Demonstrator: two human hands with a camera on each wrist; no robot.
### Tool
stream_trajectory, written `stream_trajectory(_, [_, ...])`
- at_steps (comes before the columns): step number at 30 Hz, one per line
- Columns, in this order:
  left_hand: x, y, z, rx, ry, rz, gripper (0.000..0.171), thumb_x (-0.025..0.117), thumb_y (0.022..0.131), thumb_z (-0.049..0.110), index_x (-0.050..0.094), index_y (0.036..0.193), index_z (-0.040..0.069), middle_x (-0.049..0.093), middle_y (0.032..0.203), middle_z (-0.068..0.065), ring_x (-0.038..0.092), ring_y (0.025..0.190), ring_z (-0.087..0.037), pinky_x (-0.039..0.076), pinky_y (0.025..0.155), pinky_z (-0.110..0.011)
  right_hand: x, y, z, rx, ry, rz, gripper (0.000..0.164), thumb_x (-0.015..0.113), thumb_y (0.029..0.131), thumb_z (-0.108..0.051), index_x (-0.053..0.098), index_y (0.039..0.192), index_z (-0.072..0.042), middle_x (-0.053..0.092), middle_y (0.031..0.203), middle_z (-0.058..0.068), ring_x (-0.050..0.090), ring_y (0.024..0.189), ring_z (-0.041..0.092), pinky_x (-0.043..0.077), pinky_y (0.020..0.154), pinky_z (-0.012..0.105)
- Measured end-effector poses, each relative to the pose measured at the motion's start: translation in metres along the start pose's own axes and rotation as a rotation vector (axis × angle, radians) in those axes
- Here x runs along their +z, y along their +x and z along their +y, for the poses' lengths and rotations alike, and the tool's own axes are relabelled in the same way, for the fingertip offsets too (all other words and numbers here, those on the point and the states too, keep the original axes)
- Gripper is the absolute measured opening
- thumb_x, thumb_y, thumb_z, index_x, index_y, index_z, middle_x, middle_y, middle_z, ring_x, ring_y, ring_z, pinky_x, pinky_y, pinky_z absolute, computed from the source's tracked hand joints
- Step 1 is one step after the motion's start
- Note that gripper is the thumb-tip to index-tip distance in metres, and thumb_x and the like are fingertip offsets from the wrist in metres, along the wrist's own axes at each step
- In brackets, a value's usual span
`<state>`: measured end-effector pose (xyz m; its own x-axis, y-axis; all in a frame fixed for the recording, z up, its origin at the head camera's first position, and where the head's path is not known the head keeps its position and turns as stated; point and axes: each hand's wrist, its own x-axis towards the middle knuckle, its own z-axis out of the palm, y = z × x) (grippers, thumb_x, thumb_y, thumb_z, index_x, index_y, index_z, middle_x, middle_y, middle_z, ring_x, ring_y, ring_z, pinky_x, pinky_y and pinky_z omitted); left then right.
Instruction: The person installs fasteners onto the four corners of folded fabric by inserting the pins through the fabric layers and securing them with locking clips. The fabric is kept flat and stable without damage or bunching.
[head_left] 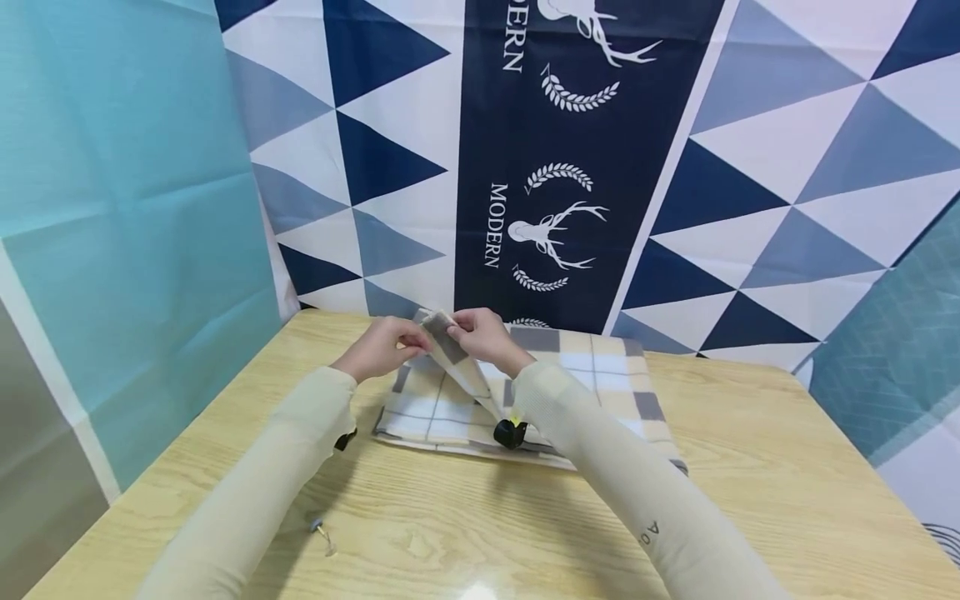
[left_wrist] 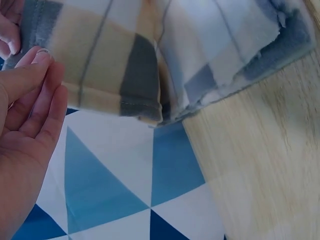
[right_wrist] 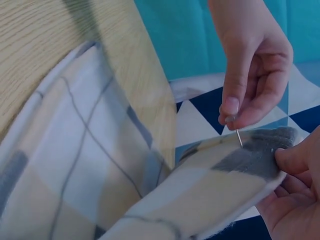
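A plaid fleece blanket (head_left: 600,375) in white, beige and grey lies folded at the back of the table, one corner raised. My right hand (head_left: 487,337) grips that corner (right_wrist: 250,157), thumb on top. Close by on the left, my left hand (head_left: 382,346) pinches a thin metal pin (right_wrist: 239,138) by its small head. The pin points down, its tip at the grey patch of the corner; whether it has pierced the cloth I cannot tell. In the left wrist view, the left hand (left_wrist: 30,115) partly hides the cloth's edge.
On the wooden table (head_left: 420,525), a small pin-like piece (head_left: 322,533) with a blue-grey head lies near the left forearm. A patterned cloth (head_left: 397,167) hangs behind the table, and a teal cloth (head_left: 135,208) hangs on the left. A black wrist camera (head_left: 510,433) sits below the right wrist.
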<state>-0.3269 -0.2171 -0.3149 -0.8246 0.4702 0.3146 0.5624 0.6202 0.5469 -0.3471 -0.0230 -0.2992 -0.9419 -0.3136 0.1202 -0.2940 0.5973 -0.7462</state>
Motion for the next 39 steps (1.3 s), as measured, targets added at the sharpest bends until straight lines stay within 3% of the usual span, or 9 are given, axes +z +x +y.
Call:
stream_trajectory(5, [0.007,0.005,0.0,-0.03,-0.03,0.003,0.011,0.067,0.087,0.002,0.073,0.095,0.005,0.074,0.097,-0.01,0.069,0.089,-0.02,0.056,0.086,-0.037,-0.001,-0.004,0.0,-0.019,-0.034,0.004,0.022,0.06,0.094,-0.014,0.071,0.112,-0.007,0.075,0.105,0.011,0.069,0.092,0.016,0.056,0.078,0.026])
stream_trajectory(9, [0.01,0.003,-0.002,-0.099,-0.058,0.09,0.009,0.071,0.085,0.008,0.068,0.093,0.004,0.071,0.094,-0.01,0.065,0.088,-0.021,0.054,0.083,-0.036,0.0,-0.003,-0.002,-0.056,-0.058,0.012,0.021,0.062,0.093,-0.016,0.072,0.109,-0.007,0.075,0.098,0.01,0.068,0.084,0.012,0.054,0.07,0.021])
stream_trajectory(11, [0.011,0.003,-0.003,-0.117,-0.061,0.153,0.021,0.075,0.082,0.011,0.062,0.097,0.003,0.065,0.098,-0.012,0.062,0.092,-0.025,0.052,0.085,-0.037,0.0,-0.003,-0.002,-0.082,-0.076,0.03,0.021,0.063,0.092,-0.016,0.073,0.108,-0.007,0.076,0.096,0.009,0.065,0.08,0.01,0.05,0.067,0.017])
stream_trajectory(14, [0.01,0.005,-0.006,-0.099,-0.06,0.213,0.048,0.079,0.078,0.012,0.054,0.117,0.002,0.057,0.116,-0.015,0.056,0.108,-0.031,0.049,0.095,-0.042,0.001,-0.002,-0.002,-0.121,-0.104,0.044,0.021,0.065,0.09,-0.016,0.073,0.108,-0.008,0.076,0.092,0.008,0.06,0.073,0.007,0.045,0.062,0.014])
stream_trajectory(18, [0.011,0.008,-0.009,-0.049,-0.049,0.165,0.07,0.078,0.079,0.01,0.044,0.14,0.007,0.049,0.14,-0.015,0.048,0.129,-0.033,0.043,0.108,-0.048,0.001,-0.007,0.0,-0.173,-0.156,0.031,0.021,0.068,0.087,-0.013,0.073,0.107,-0.01,0.076,0.09,0.006,0.058,0.069,0.006,0.046,0.063,0.017])
stream_trajectory(25, [0.019,0.01,-0.009,-0.036,-0.12,0.054,0.06,0.072,0.083,0.005,0.048,0.137,0.011,0.056,0.137,-0.014,0.052,0.128,-0.033,0.047,0.103,-0.05,0.008,-0.014,0.004,-0.272,-0.23,0.064,0.031,0.078,0.079,-0.012,0.072,0.109,-0.013,0.074,0.101,0.005,0.068,0.085,0.018,0.054,0.074,0.029])
stream_trajectory(30, [0.024,0.009,-0.012,0.042,-0.104,0.075,0.047,0.073,0.083,0.007,0.056,0.127,0.01,0.062,0.126,-0.014,0.058,0.118,-0.033,0.051,0.097,-0.047,0.017,-0.018,0.006,-0.376,-0.289,0.123,0.034,0.078,0.078,-0.009,0.069,0.111,-0.009,0.072,0.108,0.007,0.067,0.098,0.021,0.056,0.085,0.034])
stream_trajectory(33, [0.026,0.007,-0.012,0.072,-0.084,0.096,0.043,0.073,0.084,0.009,0.058,0.124,0.009,0.064,0.123,-0.014,0.06,0.114,-0.033,0.052,0.096,-0.045,0.021,-0.021,0.009,-0.395,-0.32,0.166,0.039,0.078,0.077,-0.005,0.067,0.114,-0.007,0.072,0.111,0.008,0.067,0.101,0.022,0.055,0.088,0.036])
stream_trajectory(39, [0.029,0.004,-0.011,-0.011,-0.109,0.091,0.033,0.071,0.084,0.005,0.062,0.116,0.01,0.068,0.117,-0.012,0.063,0.111,-0.031,0.051,0.096,-0.048,0.028,-0.023,0.014,-0.352,-0.304,0.216,0.027,0.077,0.078,-0.006,0.07,0.105,-0.007,0.074,0.099,0.009,0.069,0.088,0.021,0.056,0.078,0.035])
